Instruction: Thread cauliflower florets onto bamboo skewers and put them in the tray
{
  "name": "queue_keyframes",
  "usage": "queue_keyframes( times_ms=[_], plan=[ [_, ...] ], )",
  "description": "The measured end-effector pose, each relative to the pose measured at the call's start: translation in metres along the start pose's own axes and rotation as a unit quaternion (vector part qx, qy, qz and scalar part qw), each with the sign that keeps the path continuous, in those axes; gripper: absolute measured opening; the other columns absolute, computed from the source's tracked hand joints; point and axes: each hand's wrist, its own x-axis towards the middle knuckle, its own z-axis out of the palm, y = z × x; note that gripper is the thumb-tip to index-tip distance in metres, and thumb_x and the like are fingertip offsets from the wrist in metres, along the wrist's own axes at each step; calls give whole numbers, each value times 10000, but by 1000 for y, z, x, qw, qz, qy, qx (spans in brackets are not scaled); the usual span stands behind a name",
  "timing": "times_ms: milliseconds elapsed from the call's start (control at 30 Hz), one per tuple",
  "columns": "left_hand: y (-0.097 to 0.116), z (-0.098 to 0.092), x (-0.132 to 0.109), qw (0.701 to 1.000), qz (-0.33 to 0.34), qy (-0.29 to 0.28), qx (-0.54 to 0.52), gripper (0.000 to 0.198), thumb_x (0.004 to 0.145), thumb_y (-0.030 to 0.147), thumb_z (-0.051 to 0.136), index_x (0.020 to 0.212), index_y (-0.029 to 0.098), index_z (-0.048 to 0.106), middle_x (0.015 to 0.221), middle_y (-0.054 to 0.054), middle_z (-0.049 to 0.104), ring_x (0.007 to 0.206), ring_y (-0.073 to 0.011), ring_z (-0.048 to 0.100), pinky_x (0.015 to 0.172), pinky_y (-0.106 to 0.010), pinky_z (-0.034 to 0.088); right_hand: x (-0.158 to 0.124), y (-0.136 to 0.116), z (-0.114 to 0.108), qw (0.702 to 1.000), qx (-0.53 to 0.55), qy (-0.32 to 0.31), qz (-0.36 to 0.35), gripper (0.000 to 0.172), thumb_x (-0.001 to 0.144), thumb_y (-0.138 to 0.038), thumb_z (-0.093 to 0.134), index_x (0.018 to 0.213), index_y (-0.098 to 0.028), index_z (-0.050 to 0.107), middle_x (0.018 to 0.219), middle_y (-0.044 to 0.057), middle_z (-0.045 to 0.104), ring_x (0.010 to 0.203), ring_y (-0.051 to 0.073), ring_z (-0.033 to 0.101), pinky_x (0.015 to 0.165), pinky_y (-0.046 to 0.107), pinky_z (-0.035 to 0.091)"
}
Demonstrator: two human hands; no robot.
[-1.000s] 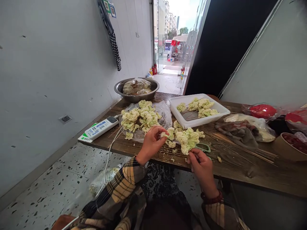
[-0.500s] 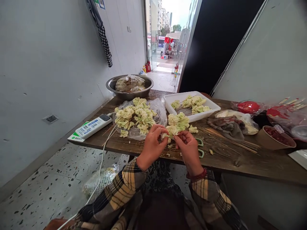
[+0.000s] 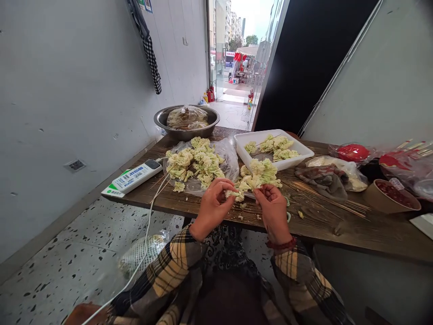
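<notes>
Between thumb and fingers, my left hand (image 3: 212, 207) pinches a small cauliflower floret (image 3: 236, 195), its pale stem lying across the fingertips. My right hand (image 3: 273, 208) is closed at the lower end of a larger cauliflower bunch (image 3: 262, 172), just right of the floret. Whether a stick runs through this bunch is hidden by the fingers. Beyond my left hand, a pile of cauliflower florets (image 3: 206, 162) lies on a clear plastic bag (image 3: 230, 158). Green scissors handles (image 3: 288, 216) show partly behind my right hand.
A white tray (image 3: 241, 146) holds cauliflower pieces on thin sticks. Loose bamboo skewers (image 3: 331, 201) and a grey rag (image 3: 324, 180) lie to the right, near a paper tub (image 3: 385, 203). A metal basin (image 3: 158, 123) stands at the back; a power bank (image 3: 137, 176) with white cable lies left.
My hands have drawn slightly apart, the right one shifting right with the larger bunch. The small floret in my left hand shows more clearly. The whole view has shifted a little.
</notes>
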Motion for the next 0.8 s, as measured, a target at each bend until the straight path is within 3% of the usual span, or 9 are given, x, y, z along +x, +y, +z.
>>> queue_keyframes(
  times_ms=[233, 400, 633, 733, 800],
  plan=[
    [-7, -8, 1, 997, -20, -36, -58, 153, 792, 105, 551, 900, 198, 609, 1070, -91, 581, 978, -202, 584, 829, -327, 476, -4, 2, -1, 999, -15, -46, 17, 297, 712, -399, 706, 812, -191, 519, 688, -17, 609, 481, 81, 516, 386, 182, 390],
    [-9, 2, 3, 997, -21, -30, -72, 176, 766, 78, 548, 882, 193, 613, 1058, -85, 587, 1019, -205, 570, 854, -324, 463, -16, -3, 5, 996, 21, -84, 28, 287, 729, -386, 707, 825, -198, 513, 715, 1, 657, 599, 136, 641, 480, 224, 499],
    [-10, 16, 6, 998, -7, -45, -35, 115, 771, 118, 579, 855, 186, 617, 1045, -87, 595, 1006, -200, 563, 816, -310, 469, -17, -1, 5, 997, 43, -66, 27, 297, 676, -349, 753, 812, -200, 535, 726, -28, 625, 626, 131, 634, 522, 246, 534],
    [-16, 17, 2, 998, -53, 11, -42, 127, 773, 191, 614, 900, 185, 604, 1037, -79, 593, 942, -178, 582, 765, -280, 483, -16, 1, 2, 999, 44, -25, 12, 288, 676, -317, 755, 815, -194, 536, 715, -31, 610, 623, 123, 624, 531, 241, 528],
    [-20, 17, -3, 991, -115, 58, -39, 125, 769, 260, 639, 853, 175, 600, 888, -50, 613, 795, -155, 589, 684, -255, 479, -15, 0, 1, 999, 47, 2, -2, 282, 682, -303, 751, 825, -197, 532, 716, -31, 605, 650, 128, 631, 548, 239, 524]
  ],
)
